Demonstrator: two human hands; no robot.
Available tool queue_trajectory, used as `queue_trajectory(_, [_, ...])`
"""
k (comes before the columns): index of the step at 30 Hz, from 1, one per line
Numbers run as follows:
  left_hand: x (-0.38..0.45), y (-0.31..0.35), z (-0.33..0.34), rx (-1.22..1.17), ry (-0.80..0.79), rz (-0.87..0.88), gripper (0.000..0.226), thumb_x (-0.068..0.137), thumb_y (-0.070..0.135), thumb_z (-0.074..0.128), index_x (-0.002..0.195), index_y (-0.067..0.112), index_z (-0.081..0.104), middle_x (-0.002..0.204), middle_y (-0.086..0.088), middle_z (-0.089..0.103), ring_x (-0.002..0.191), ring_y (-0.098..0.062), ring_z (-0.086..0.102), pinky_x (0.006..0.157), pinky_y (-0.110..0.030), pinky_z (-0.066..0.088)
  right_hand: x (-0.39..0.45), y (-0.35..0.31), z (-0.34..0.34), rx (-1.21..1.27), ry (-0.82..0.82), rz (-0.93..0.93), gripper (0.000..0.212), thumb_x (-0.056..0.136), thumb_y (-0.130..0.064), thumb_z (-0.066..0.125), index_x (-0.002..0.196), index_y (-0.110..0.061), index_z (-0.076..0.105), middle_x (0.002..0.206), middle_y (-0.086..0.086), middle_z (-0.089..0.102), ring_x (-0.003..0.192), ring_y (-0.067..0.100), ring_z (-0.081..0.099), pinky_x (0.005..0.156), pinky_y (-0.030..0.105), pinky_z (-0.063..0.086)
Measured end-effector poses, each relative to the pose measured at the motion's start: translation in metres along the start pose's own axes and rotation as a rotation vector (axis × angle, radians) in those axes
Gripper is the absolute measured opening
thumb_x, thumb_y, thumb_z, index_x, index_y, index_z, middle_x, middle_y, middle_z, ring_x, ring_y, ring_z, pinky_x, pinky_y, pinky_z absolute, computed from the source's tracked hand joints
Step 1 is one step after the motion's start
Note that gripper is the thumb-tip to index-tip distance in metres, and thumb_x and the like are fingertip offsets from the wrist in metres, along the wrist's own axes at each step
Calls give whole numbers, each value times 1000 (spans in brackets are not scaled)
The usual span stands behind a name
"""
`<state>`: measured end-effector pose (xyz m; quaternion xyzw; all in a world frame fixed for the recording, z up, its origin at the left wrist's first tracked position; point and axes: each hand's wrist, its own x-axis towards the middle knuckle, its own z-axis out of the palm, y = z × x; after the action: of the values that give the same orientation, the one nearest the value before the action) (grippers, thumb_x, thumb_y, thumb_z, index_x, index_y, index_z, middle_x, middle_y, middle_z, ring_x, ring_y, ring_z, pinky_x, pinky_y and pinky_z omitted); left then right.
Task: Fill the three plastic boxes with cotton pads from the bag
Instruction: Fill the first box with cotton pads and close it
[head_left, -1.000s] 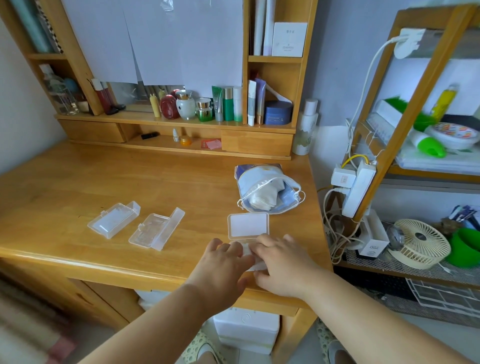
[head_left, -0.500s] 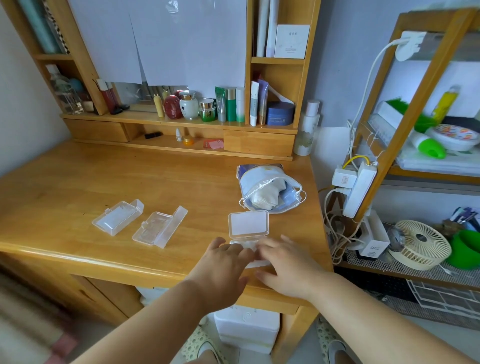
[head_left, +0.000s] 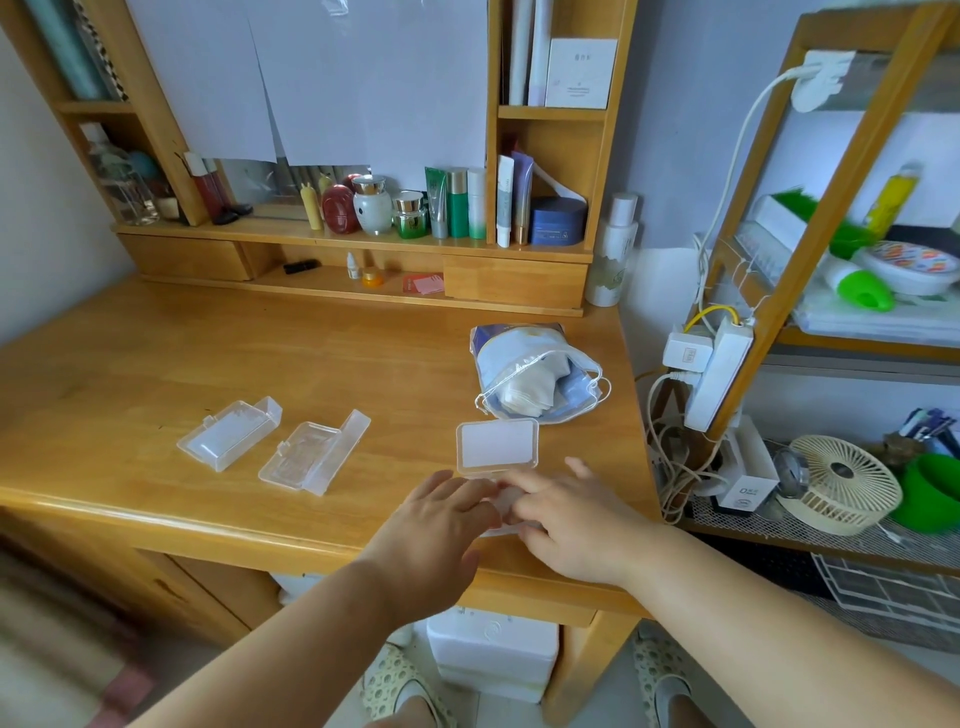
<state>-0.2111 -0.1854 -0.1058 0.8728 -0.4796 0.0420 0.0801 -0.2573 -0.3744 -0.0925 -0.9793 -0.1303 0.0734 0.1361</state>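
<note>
Both hands, left hand (head_left: 441, 512) and right hand (head_left: 566, 514), press flat fingers (head_left: 524, 483) on the open plastic box (head_left: 496, 447) at the table (head_left: 156, 364) edge; nothing is pinched. Beyond lies the bag (head_left: 537, 376) of cotton pads (head_left: 524, 387): light, soft, best pinched as a stack.

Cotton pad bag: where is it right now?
Head view: the bag lies on the right side of the desk, just behind the open box the hands are working at, near the desk's right edge.

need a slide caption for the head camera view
Both hands, left hand and right hand, press on an open plastic box near the cotton pad bag; two more open boxes wait.
</note>
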Motion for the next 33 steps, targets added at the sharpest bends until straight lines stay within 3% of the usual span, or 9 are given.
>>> queue_trajectory(3, [-4,-2,5,7,-39,12,47,86,28,54,133,27,46,146,4,39,136,-14,35,115,-30,5,0,0,-1,-40,-16,-28,31,95,-28,37,116,-30,60,145,-22,33,130,9,36,111,56,7])
queue_trajectory(6, [-3,1,6,103,-76,16,52,89,41,48,137,27,35,148,1,34,138,-17,30,114,-33,6,0,1,0,-90,-29,-30,32,97,-32,36,122,-32,54,143,-20,38,132,9,34,110,59,0])
queue_trajectory(10, [7,5,-1,163,-164,6,59,82,49,55,134,31,33,136,1,43,128,-19,40,107,-37,15,0,1,2,-84,-35,11,39,97,-39,35,136,-36,39,147,-21,34,138,4,25,110,59,-5])
queue_trajectory(14, [18,4,-7,163,-141,15,44,82,45,56,121,30,44,116,1,52,107,-19,53,100,-33,24,-6,5,8,-34,-14,28,49,97,-37,38,144,-34,26,153,-19,22,142,4,12,114,53,-5])
queue_trajectory(17, [15,2,-4,161,-85,28,37,84,32,57,120,26,50,120,0,53,109,-18,55,111,-32,21,-10,3,15,-21,49,-12,44,95,-31,42,139,-32,37,153,-17,23,143,6,12,115,45,-7])
queue_trajectory(19, [9,1,0,228,-11,74,34,73,26,68,106,22,60,109,1,59,99,-17,60,109,-34,32,-9,2,14,-66,119,-62,38,94,-29,45,132,-32,49,149,-12,30,141,9,16,116,40,-10])
queue_trajectory(23, [-1,-7,-6,260,77,120,30,67,42,76,84,21,63,87,5,62,90,-18,63,102,-37,43,-9,6,8,-222,231,-158,28,94,-29,42,109,-31,66,120,-4,49,133,15,27,113,35,-19])
queue_trajectory(29, [1,-12,-15,301,41,84,27,64,43,77,81,27,64,87,8,66,111,-21,61,106,-50,34,-11,14,14,-140,285,-97,12,89,-24,45,83,-22,55,97,-10,60,128,11,42,115,36,-12])
queue_trajectory(33, [1,-9,-9,301,44,53,31,57,36,82,80,27,64,86,6,66,111,-23,61,105,-51,32,-13,21,22,-109,272,-60,16,91,-30,44,82,-27,58,103,-15,58,131,7,37,115,38,-13])
